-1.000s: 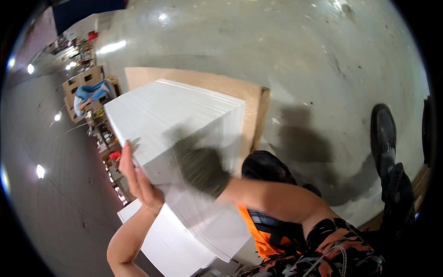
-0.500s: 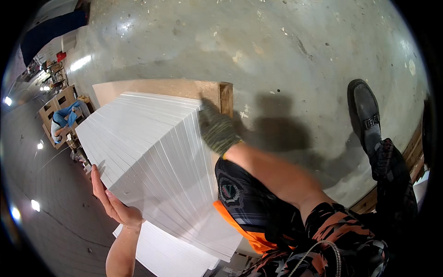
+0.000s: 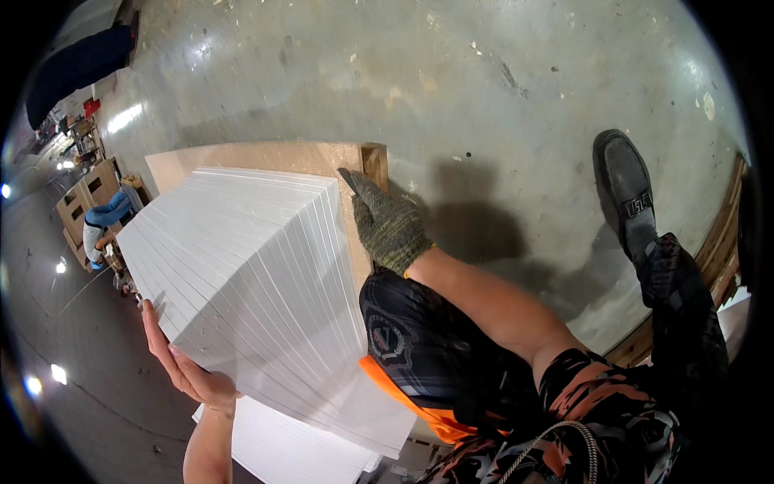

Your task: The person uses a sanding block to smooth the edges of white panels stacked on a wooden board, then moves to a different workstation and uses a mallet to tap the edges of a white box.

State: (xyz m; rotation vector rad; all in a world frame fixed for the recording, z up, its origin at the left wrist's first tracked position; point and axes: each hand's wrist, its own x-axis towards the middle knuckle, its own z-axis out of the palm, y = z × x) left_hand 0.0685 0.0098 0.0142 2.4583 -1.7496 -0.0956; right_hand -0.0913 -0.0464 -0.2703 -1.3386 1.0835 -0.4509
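A thick stack of white boards (image 3: 242,250) stands tilted in front of me, its edges fanned into many thin lines. My bare left hand (image 3: 189,371) rests flat along the stack's near left corner, fingers stretched out. Beyond the stack lies a tan wooden board or pallet (image 3: 266,155) with a hollow end. My right hand (image 3: 391,226), in a grey-green knitted glove, is beside the stack's right edge, close to the pallet's end. Its forefinger reaches out with a dark tip, while the other fingers are partly hidden; I see nothing plainly held.
More white boards (image 3: 294,448) lie below the stack. My knee in dark patterned cloth (image 3: 403,323) is close to its right side, and my shoe (image 3: 625,177) stands on the concrete floor (image 3: 516,105). A person in blue trousers (image 3: 109,211) bends at the far left. Wooden slats (image 3: 721,234) run at the right.
My right hand has drawn slightly away from the board edges, and more of its glove shows. The left hand stays on the corner. The whole view has shifted a little.
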